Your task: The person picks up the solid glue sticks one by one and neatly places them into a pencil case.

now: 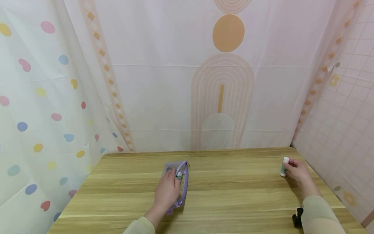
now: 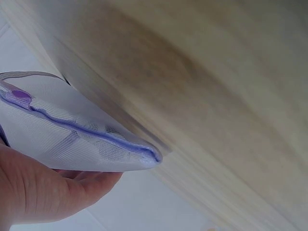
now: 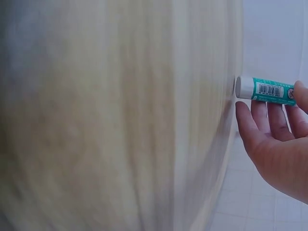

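Note:
On the left half of the table lies a pale mesh pouch (image 1: 185, 191) with purple zipper edging, its zipped side gaping to the right. My left hand (image 1: 167, 191) grips it from above, thumb by the opening and fingers over the mesh. Inside the opening shows part of a white-and-green stick (image 1: 179, 175). The left wrist view has the pouch's purple seam (image 2: 96, 130) above the thumb. Far to the right, my right hand (image 1: 299, 170) pinches a glue stick (image 1: 283, 167) upright, white cap up. The right wrist view shows its green barcode label (image 3: 272, 90) and white end close to the tabletop.
A black object (image 1: 297, 218) sits at the right forearm, near the sleeve. The wood-grain table (image 1: 228, 195) runs back to a patterned curtain (image 1: 157, 97), with more hanging cloth (image 1: 43, 130) along the left and right sides.

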`<action>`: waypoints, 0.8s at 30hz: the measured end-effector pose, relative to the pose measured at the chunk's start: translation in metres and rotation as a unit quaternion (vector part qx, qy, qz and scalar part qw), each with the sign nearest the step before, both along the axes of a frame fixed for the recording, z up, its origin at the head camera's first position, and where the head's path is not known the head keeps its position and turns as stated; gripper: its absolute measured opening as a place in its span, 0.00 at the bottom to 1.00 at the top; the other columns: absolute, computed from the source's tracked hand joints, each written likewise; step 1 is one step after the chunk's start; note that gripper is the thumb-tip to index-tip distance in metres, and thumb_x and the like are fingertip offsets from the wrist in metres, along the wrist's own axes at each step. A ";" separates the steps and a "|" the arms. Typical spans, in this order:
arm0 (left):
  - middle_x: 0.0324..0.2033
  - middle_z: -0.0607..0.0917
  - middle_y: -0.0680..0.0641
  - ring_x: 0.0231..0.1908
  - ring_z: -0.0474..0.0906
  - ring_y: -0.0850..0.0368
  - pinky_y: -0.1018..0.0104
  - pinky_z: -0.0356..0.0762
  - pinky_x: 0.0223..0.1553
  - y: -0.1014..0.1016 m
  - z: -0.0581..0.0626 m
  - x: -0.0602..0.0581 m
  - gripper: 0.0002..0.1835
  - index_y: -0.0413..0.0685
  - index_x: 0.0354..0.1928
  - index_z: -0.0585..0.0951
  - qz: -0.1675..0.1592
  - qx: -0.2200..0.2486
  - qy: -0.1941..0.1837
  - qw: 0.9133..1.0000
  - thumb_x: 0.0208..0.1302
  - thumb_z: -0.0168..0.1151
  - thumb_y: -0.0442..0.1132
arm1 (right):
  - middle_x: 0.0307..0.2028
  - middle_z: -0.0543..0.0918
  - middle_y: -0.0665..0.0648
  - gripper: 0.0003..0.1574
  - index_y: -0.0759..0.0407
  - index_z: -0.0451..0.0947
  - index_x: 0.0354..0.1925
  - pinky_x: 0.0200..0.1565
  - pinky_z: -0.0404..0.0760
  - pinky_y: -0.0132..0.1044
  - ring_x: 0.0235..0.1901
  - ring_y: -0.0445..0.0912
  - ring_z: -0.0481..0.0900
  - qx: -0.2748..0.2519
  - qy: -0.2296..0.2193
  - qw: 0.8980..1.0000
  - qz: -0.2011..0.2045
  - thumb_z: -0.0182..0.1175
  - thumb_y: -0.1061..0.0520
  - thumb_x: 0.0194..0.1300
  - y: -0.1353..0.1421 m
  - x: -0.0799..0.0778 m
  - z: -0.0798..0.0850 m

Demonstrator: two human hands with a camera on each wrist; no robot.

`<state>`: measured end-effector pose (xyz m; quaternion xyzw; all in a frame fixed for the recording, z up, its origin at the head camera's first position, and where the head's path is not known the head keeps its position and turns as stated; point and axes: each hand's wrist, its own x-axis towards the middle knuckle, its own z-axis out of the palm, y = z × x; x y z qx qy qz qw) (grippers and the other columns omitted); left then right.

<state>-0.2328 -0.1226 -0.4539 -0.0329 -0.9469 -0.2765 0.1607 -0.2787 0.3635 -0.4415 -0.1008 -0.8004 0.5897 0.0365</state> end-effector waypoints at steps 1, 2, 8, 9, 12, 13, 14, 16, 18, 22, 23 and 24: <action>0.60 0.75 0.29 0.59 0.72 0.31 0.37 0.73 0.56 0.000 0.000 0.000 0.25 0.31 0.65 0.72 0.000 0.000 0.000 1.000 0.72 0.45 0.38 | 0.47 0.71 0.68 0.33 0.86 0.53 0.63 0.36 0.81 0.26 0.32 0.29 0.71 -0.006 -0.001 1.000 0.000 0.51 0.60 0.73 -0.001 0.000 0.000; 0.60 0.75 0.29 0.59 0.72 0.30 0.37 0.73 0.56 0.000 0.000 0.000 0.25 0.30 0.64 0.72 0.000 -0.002 0.002 1.000 0.72 0.45 0.38 | 0.49 0.70 0.70 0.34 0.85 0.52 0.63 0.36 0.81 0.26 0.32 0.29 0.71 -0.009 -0.004 1.000 -0.001 0.51 0.60 0.74 -0.001 0.001 0.000; 0.59 0.75 0.28 0.59 0.72 0.30 0.38 0.72 0.57 0.002 0.003 0.002 0.24 0.29 0.63 0.73 -0.002 -0.006 0.005 1.000 0.71 0.45 0.37 | 0.59 0.62 0.79 0.39 0.83 0.49 0.67 0.39 0.83 0.30 0.34 0.31 0.73 -0.014 -0.024 1.000 0.000 0.51 0.55 0.74 -0.004 0.002 0.003; 0.59 0.75 0.28 0.59 0.72 0.30 0.38 0.72 0.57 0.002 0.003 0.002 0.24 0.30 0.63 0.73 -0.001 -0.006 0.003 1.000 0.71 0.45 0.37 | 0.59 0.62 0.79 0.39 0.83 0.49 0.68 0.39 0.84 0.31 0.34 0.32 0.74 -0.014 -0.026 1.000 0.003 0.50 0.55 0.75 -0.005 0.002 0.003; 0.60 0.75 0.28 0.59 0.72 0.30 0.38 0.72 0.57 0.003 0.003 0.002 0.24 0.30 0.64 0.73 -0.002 -0.005 -0.001 1.000 0.71 0.45 0.37 | 0.59 0.62 0.79 0.39 0.83 0.48 0.68 0.40 0.84 0.34 0.34 0.32 0.74 -0.013 -0.027 0.999 0.016 0.49 0.55 0.75 -0.006 0.002 0.003; 0.60 0.75 0.28 0.59 0.72 0.30 0.38 0.72 0.57 0.003 0.004 0.002 0.24 0.30 0.64 0.73 -0.002 -0.005 -0.001 1.000 0.71 0.45 0.37 | 0.59 0.62 0.79 0.39 0.83 0.48 0.69 0.41 0.84 0.34 0.34 0.31 0.74 -0.015 -0.028 0.999 0.019 0.49 0.55 0.76 -0.007 0.001 0.003; 0.60 0.75 0.28 0.59 0.72 0.30 0.38 0.72 0.57 0.003 0.004 0.002 0.24 0.30 0.64 0.73 -0.002 -0.005 -0.002 1.000 0.71 0.45 0.37 | 0.59 0.62 0.79 0.40 0.83 0.47 0.69 0.41 0.85 0.35 0.35 0.31 0.74 -0.015 -0.028 0.999 0.024 0.49 0.55 0.76 -0.007 0.001 0.004; 0.60 0.75 0.28 0.59 0.72 0.30 0.37 0.72 0.57 0.003 0.005 0.002 0.24 0.30 0.64 0.73 -0.003 -0.006 -0.002 1.000 0.71 0.45 0.37 | 0.59 0.62 0.79 0.40 0.83 0.46 0.69 0.42 0.85 0.36 0.35 0.31 0.74 -0.016 -0.028 0.999 0.032 0.48 0.55 0.76 -0.009 0.001 0.004; 0.60 0.75 0.28 0.59 0.72 0.30 0.37 0.72 0.57 0.003 0.005 0.002 0.24 0.31 0.64 0.73 -0.003 -0.006 -0.002 1.000 0.71 0.45 0.37 | 0.57 0.64 0.77 0.40 0.83 0.46 0.69 0.42 0.85 0.36 0.35 0.31 0.75 -0.024 -0.028 0.999 0.035 0.49 0.55 0.76 -0.011 0.000 0.004; 0.60 0.75 0.29 0.59 0.72 0.30 0.37 0.72 0.57 0.003 0.004 0.003 0.24 0.31 0.64 0.73 -0.003 -0.006 -0.002 1.000 0.72 0.45 0.37 | 0.50 0.70 0.69 0.38 0.84 0.48 0.68 0.41 0.85 0.37 0.34 0.32 0.75 -0.039 -0.020 0.998 0.038 0.50 0.57 0.76 -0.015 -0.001 0.002; 0.60 0.75 0.29 0.59 0.72 0.30 0.37 0.72 0.57 0.003 0.005 0.003 0.24 0.31 0.64 0.73 -0.004 -0.006 -0.001 1.000 0.72 0.45 0.37 | 0.50 0.71 0.69 0.38 0.84 0.48 0.68 0.41 0.86 0.38 0.34 0.32 0.76 -0.040 -0.020 0.998 0.038 0.50 0.57 0.75 -0.017 -0.002 0.002; 0.60 0.75 0.29 0.59 0.72 0.30 0.38 0.72 0.57 0.003 0.005 0.003 0.24 0.31 0.64 0.73 -0.004 -0.007 -0.001 1.000 0.71 0.45 0.37 | 0.50 0.71 0.70 0.38 0.84 0.48 0.68 0.41 0.86 0.38 0.34 0.33 0.76 -0.040 -0.020 0.998 0.039 0.50 0.57 0.76 -0.018 -0.002 0.003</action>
